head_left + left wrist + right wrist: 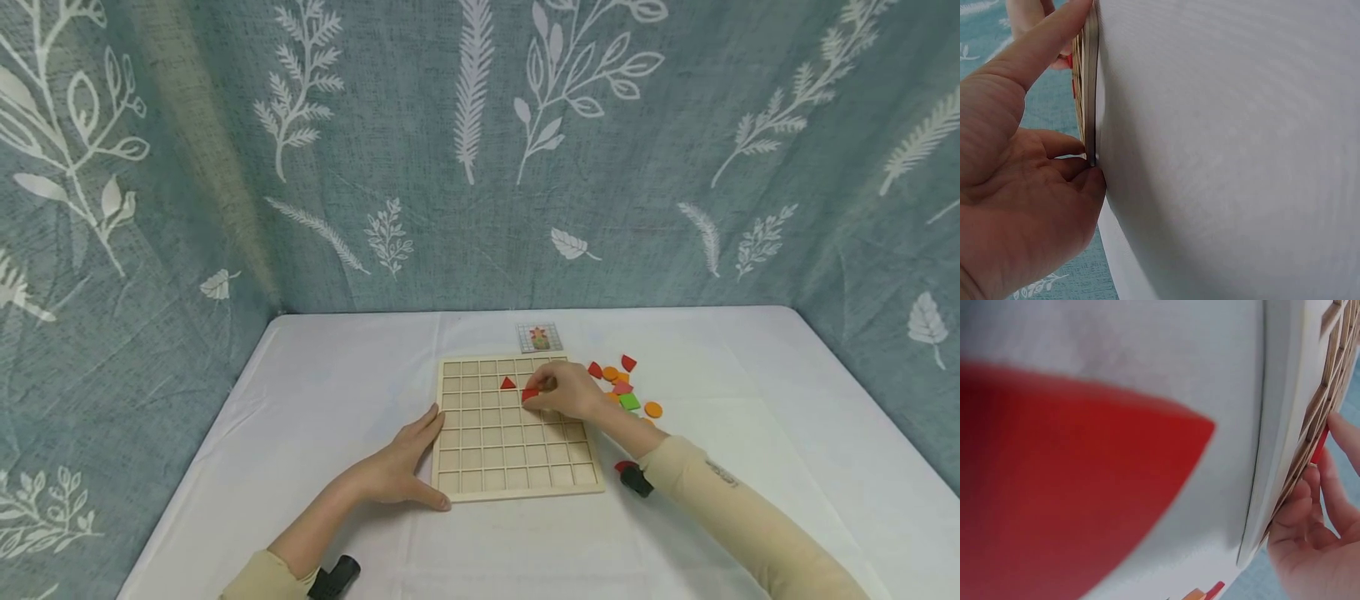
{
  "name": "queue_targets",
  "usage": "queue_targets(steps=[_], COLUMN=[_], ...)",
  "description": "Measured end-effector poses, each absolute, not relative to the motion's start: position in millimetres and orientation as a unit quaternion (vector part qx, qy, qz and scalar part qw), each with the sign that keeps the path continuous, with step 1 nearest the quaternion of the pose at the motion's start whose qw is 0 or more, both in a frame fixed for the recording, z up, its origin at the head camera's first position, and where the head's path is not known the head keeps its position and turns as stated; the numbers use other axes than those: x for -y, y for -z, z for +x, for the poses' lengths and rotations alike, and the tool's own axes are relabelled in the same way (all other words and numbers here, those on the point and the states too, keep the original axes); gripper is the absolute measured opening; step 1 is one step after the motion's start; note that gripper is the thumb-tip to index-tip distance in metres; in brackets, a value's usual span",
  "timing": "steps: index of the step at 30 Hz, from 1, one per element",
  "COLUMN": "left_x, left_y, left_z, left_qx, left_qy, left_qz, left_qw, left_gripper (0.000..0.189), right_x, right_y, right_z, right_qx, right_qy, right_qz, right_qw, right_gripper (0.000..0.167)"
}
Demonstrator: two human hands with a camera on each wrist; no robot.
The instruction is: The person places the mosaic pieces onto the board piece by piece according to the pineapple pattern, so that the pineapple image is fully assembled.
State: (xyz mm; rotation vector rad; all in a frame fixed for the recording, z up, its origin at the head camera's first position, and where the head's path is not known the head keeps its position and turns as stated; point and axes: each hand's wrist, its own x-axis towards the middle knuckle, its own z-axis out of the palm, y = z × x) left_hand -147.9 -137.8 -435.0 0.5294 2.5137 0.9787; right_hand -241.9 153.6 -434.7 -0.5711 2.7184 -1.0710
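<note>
One pale wooden grid board (pixel 514 457) lies flat before you, thin strips dividing its square cells. Your left hand (pixel 405 458), fingers extended and thumb spread, braces its edge around 8 o'clock, presumably to stop it sliding. Your right hand (pixel 566 392) is nearly closed, pinching a red piece (pixel 529 395) above centre toward 12 o'clock, likely for fine placing. The picture card (pixel 538 337) sits past 12, probably for easy viewing. The held piece looks thin and plain red, its outline partly hidden; a small red triangle (pixel 507 384) lies at its 10 o'clock, point upward.
</note>
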Motion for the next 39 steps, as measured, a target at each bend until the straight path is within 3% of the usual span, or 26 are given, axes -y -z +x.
queue_targets(steps=[16, 26, 39], left_x=[138.3, 140.8, 143.4], left_y=[434.3, 431.1, 432.9], left_z=[-152.0, -153.8, -154.7], left_qx=[-0.897, -0.891, -0.891], left_qy=[-0.345, -0.353, -0.35], left_qz=[0.191, 0.202, 0.204], left_qw=[0.198, 0.201, 0.204], left_gripper=[0.122, 0.121, 0.121], right_x=[-156.2, -159.7, -161.0], right_y=[434.2, 430.2, 430.6], right_z=[-243.8, -242.9, -237.8], right_qx=[-0.901, -0.896, -0.899], right_qy=[0.358, 0.381, 0.381], right_qz=[-0.232, -0.203, -0.189], right_qw=[0.081, 0.101, 0.099], right_gripper=[0.021, 0.03, 0.025])
